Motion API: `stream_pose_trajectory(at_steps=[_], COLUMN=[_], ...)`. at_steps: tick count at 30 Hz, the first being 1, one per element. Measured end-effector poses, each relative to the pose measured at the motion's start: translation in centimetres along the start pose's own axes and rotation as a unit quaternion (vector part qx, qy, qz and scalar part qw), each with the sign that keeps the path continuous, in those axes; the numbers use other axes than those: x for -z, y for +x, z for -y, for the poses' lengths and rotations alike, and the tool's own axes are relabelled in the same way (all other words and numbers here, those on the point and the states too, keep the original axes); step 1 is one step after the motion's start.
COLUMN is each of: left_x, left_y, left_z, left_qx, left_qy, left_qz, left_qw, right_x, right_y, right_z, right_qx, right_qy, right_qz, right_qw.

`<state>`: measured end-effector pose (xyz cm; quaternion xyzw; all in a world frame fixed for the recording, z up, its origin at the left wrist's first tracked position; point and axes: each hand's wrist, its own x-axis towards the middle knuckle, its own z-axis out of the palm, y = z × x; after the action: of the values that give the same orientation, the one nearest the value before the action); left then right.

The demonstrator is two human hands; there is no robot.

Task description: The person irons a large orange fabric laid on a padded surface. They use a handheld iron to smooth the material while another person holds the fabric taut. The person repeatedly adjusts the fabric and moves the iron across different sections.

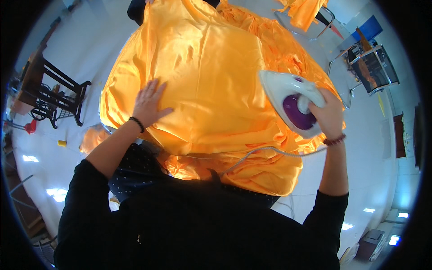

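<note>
Glossy orange satin fabric point(209, 98) covers the surface before me and hangs in folds over its near edge. My left hand point(150, 104) lies flat on the left part of the cloth, fingers spread and pointing away from me. At the right, my right hand point(325, 113) grips the handle of a white and purple clothes iron point(287, 101), whose tip points to the upper left. The iron is over the right side of the cloth; whether its sole touches the fabric I cannot tell. A grey braided cord point(263, 147) runs across the near folds.
Beyond the far edge, part of a person in dark clothing point(135, 12) shows, with a hand at the cloth. A sewing machine stand point(62, 91) is at left. Metal-framed chairs point(374, 67) stand at right, one farther back bearing orange fabric point(303, 15). A yellow object point(62, 143) lies on the floor.
</note>
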<state>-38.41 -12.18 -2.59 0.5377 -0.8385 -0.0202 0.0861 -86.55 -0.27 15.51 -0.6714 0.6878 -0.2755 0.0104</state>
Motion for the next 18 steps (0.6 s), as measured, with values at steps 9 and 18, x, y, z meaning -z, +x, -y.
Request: stream_pose_trajectory(at_steps=[9, 18], left_x=[-0.5, 0.3], left_y=[-0.3, 1.1], left_z=[3.6, 5.8], left_qx=[0.207, 0.068], left_qy=[0.001, -0.072], left_qz=[-0.136, -0.16], left_qw=[0.969, 0.982], right_x=[-13.5, -15.6], right_y=[10.2, 17.1], right_z=[11.8, 4.6], right_qx=[0.09, 0.069], right_qy=[-0.029, -0.025], right_qz=[0.199, 0.183], right_qw=[0.975, 0.98])
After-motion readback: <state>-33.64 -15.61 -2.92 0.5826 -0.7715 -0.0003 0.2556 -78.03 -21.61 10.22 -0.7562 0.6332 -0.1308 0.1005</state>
